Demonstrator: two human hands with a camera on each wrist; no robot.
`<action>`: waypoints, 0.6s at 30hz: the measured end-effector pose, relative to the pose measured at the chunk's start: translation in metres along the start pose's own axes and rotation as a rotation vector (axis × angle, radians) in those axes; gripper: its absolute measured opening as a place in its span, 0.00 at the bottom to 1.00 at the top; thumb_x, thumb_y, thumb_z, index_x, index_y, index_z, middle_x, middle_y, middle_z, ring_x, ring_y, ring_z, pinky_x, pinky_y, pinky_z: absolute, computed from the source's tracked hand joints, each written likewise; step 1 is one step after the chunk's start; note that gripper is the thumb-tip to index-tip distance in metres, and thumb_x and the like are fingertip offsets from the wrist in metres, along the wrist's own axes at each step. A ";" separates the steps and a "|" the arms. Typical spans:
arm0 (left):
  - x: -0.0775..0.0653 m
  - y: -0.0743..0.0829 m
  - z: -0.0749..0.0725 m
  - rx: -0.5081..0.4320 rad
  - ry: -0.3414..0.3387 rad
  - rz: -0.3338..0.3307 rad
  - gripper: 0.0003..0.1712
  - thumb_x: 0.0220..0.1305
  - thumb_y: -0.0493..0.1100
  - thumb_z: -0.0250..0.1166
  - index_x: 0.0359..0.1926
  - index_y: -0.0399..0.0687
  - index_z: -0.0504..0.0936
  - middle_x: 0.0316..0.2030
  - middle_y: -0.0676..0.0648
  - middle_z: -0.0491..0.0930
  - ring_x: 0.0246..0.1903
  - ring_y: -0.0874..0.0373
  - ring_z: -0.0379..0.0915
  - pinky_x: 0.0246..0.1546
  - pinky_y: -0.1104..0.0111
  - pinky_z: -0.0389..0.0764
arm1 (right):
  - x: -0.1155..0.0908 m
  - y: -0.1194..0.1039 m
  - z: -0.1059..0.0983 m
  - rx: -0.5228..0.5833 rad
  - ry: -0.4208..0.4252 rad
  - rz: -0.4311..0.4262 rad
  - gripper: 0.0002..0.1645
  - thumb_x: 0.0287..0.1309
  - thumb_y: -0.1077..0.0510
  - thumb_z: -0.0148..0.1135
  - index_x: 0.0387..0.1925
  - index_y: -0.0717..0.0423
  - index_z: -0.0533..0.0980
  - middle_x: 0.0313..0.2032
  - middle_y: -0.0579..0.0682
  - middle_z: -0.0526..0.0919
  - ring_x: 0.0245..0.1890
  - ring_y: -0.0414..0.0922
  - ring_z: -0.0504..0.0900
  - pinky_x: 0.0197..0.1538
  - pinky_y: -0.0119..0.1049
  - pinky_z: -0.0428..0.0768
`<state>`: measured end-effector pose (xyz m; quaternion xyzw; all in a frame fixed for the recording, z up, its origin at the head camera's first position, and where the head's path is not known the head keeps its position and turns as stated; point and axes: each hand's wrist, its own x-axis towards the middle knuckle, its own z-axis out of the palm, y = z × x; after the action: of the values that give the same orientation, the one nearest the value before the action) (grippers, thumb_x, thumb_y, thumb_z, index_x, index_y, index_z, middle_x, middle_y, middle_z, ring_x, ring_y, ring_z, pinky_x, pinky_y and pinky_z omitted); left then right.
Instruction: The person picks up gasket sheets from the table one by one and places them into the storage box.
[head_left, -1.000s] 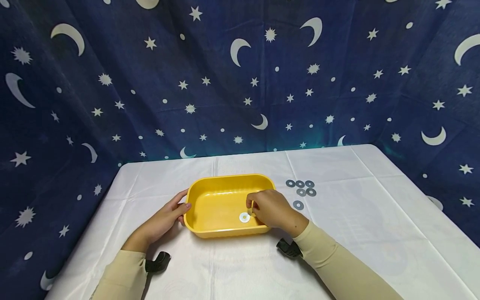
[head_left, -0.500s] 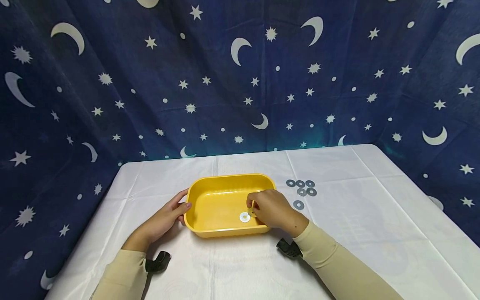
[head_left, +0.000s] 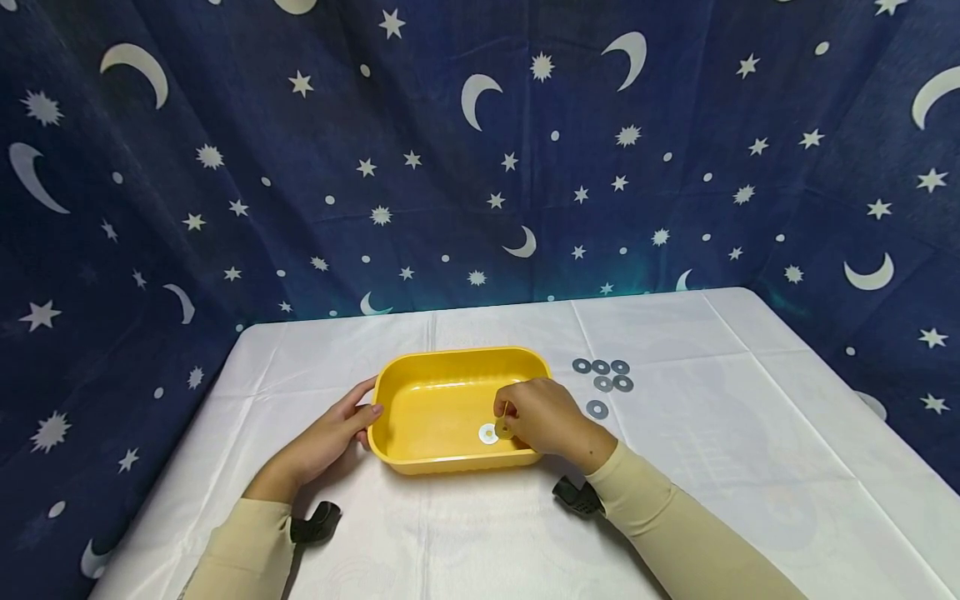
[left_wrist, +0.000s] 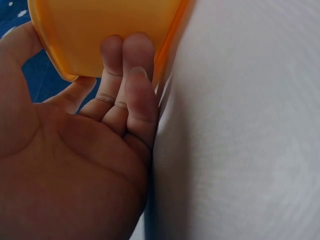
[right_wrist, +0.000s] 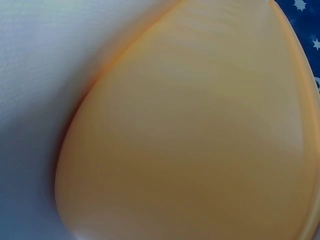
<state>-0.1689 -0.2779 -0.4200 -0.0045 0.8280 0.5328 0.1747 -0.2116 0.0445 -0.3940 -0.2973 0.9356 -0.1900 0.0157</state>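
In the head view my left hand point(head_left: 326, 437) holds the left end of a yellow plastic tray point(head_left: 461, 462), thumb over the rim. The left wrist view has the fingertips point(left_wrist: 138, 47) of that hand against the tray's outer wall point(left_wrist: 80, 30). My right hand point(head_left: 551, 421) reaches over the tray's right end and pinches a flat metal washer point(head_left: 503, 429) low inside it. Just left of that, a bright washer point(head_left: 488, 433) lies on the tray floor. In the right wrist view the tray's outer wall point(right_wrist: 190, 125) fills most of the picture and hides the right hand.
Several grey washers point(head_left: 603, 383) lie on the white tablecloth point(head_left: 712, 433) to the right of the tray, one point(head_left: 597, 409) nearer than the others. Behind the table hangs a dark blue curtain point(head_left: 420, 108) with moons and stars.
The washer in my right hand has tilted slightly and looks darker now. Both hands and the tray have stayed in place.
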 end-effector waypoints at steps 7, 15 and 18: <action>0.000 0.000 0.000 -0.008 -0.006 0.006 0.34 0.77 0.58 0.50 0.77 0.64 0.52 0.41 0.44 0.76 0.38 0.54 0.73 0.56 0.61 0.63 | 0.000 0.000 0.000 0.000 -0.011 0.004 0.03 0.55 0.62 0.69 0.31 0.50 0.84 0.20 0.38 0.79 0.23 0.37 0.73 0.35 0.36 0.73; -0.001 0.002 -0.001 -0.004 -0.013 0.014 0.35 0.77 0.58 0.50 0.78 0.63 0.50 0.41 0.44 0.76 0.38 0.55 0.73 0.56 0.62 0.63 | -0.001 0.000 0.001 -0.048 0.014 -0.018 0.03 0.57 0.61 0.68 0.30 0.50 0.85 0.21 0.39 0.78 0.24 0.39 0.72 0.33 0.36 0.71; -0.001 0.003 -0.001 0.000 -0.018 0.018 0.35 0.77 0.58 0.49 0.78 0.62 0.50 0.41 0.44 0.75 0.38 0.55 0.73 0.56 0.61 0.62 | -0.001 0.000 0.001 -0.052 0.014 -0.020 0.03 0.57 0.60 0.68 0.30 0.49 0.85 0.20 0.39 0.78 0.23 0.39 0.72 0.33 0.36 0.71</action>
<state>-0.1685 -0.2775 -0.4165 0.0076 0.8263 0.5345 0.1773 -0.2110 0.0445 -0.3955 -0.3055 0.9373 -0.1678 -0.0004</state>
